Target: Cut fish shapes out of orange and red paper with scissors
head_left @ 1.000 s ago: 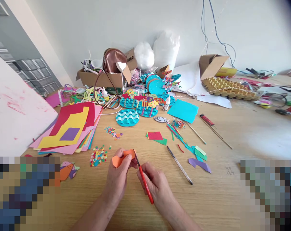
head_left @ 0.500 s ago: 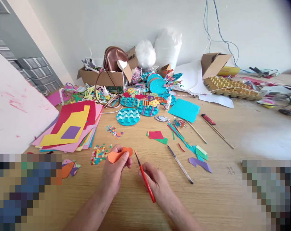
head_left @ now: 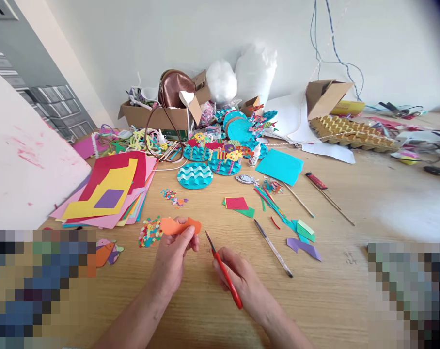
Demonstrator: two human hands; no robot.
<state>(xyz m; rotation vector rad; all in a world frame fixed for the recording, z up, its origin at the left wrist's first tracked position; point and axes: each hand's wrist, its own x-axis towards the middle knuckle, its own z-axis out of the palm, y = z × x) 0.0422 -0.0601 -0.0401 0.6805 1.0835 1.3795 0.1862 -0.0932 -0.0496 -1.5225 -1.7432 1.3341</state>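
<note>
The left hand (head_left: pixel 174 257) pinched one curved piece of orange paper (head_left: pixel 180 226) between thumb and fingertips, holding it just above the wooden table (head_left: pixel 336 300) in the lower middle of the frame. The right hand (head_left: pixel 242 278) was wrapped around the handles of one pair of red-handled scissors (head_left: pixel 223 271); the thin blades lay pressed together, tips pointing up-left toward the orange paper but apart from it.

Left of the orange piece lay one small heap of multicoloured round paper dots (head_left: pixel 149 231), and a second, smaller scatter of confetti (head_left: pixel 172 196) sat higher up. At the lower left, one orange and purple paper fish (head_left: pixel 105 251) lay flat. Right of the right hand, one slim grey pencil (head_left: pixel 273 248) lay slanted, with one bent purple paper strip (head_left: pixel 303 247) and two small green folded pieces (head_left: pixel 304 229) beyond it. One red paper square (head_left: pixel 236 203) rested on a green scrap near the centre.

In the left middle of the frame, a fanned stack of coloured card sheets (head_left: pixel 107 194) showed red, yellow, purple and pink layers. Above the centre, one round turquoise disc with raised wave ridges (head_left: pixel 194 175) sat in front of more decorated discs, too crowded to count. One flat turquoise sheet (head_left: pixel 280 166) lay to their right, with two thin wooden sticks (head_left: pixel 331 203) near it. One open brown cardboard box (head_left: pixel 158 116) stood at the back, and one yellowish egg tray (head_left: pixel 351 133) lay at the upper right.
</note>
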